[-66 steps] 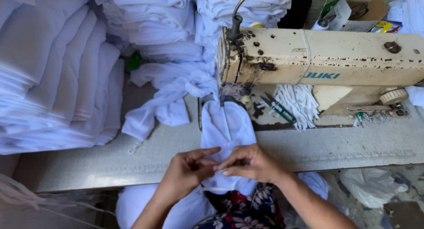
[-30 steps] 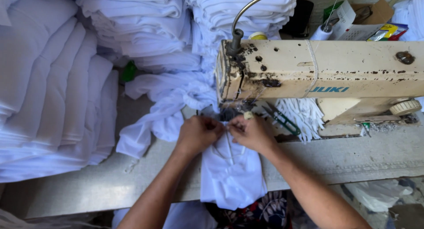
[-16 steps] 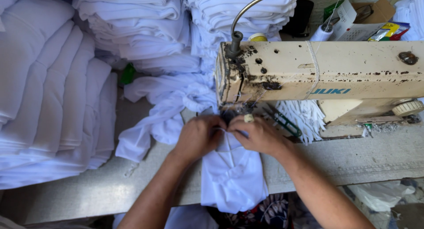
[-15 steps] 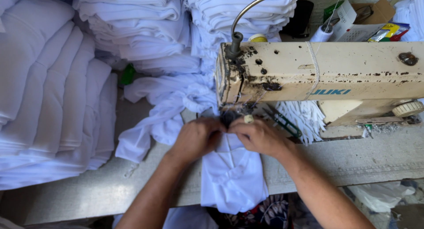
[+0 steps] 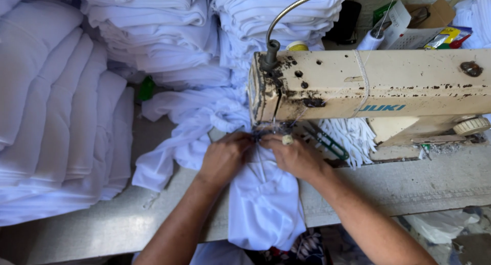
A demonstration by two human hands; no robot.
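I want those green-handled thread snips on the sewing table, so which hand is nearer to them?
Right. The right hand rests on the white cloth piece just left of the green-handled thread snips; the left hand lies farther left, beyond the right hand.

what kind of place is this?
Likely a garment sewing workshop: a worn industrial sewing machine, tall stacks of folded white cloth, and both hands feeding a white garment under the needle.

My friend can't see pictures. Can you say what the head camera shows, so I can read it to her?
Two bare hands, the left hand and the right hand, press a white cloth piece under the head of a worn cream sewing machine. Tall stacks of folded white cloth fill the left side and the back of the grey table.
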